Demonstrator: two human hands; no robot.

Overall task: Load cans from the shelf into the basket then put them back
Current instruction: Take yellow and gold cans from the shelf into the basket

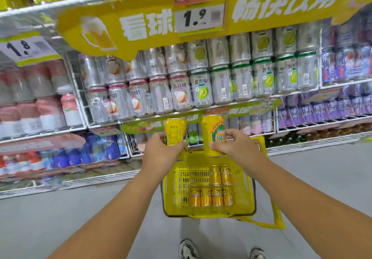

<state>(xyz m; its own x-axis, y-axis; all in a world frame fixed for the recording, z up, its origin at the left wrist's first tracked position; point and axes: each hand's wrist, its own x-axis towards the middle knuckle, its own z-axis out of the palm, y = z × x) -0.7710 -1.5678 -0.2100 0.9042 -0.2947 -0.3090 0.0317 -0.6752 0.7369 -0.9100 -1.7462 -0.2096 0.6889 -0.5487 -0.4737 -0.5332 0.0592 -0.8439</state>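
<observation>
A yellow promotional banner (pixel 141 25) with white Chinese characters hung overhead, carrying a price tag (pixel 199 20) reading 1.9. Another tag (pixel 19 48) read 1.8. Two sneakers (pixel 188 249) stood on the grey floor (pixel 60 214).

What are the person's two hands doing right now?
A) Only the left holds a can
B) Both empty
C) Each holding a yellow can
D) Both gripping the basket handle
C: the left hand grips one yellow can and the right hand another, above the yellow basket.
</observation>
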